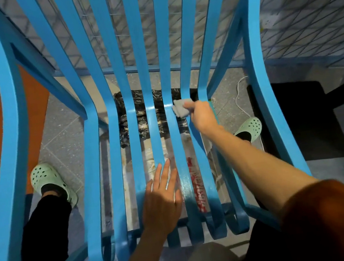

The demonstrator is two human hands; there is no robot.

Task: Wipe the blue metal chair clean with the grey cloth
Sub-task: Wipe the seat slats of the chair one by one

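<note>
**A:** Blue painted metal everywhere. The blue metal chair (153, 122) faces us, and its slats (136, 157) run lengthwise from the chair's front edge away to the bend, then rise into the back.

**B:** And the hands?

**A:** Starting from the chair's left side, the left hand (162, 199) lies flat on the seat slats near the chair's front edge. Its fingers are straight and point toward the back, the grip wide and holding nothing. Right of the chair's middle, at the bend, the grey cloth (180, 108) is bunched against a slat. The right hand (202, 115) has its grip closed round it.

**B:** Does the cloth point any way?

**A:** Not that I can tell. It's a wad with no clear long axis.

**B:** So how should this stroke go?

**A:** My judgement is to press the wad into the crease of the bend, where grime likely collects. Then draw it along the slat's length rather than across the gaps, one slat at a time, wrapping over the edges. The flat hand can steady the chair meanwhile.
</note>
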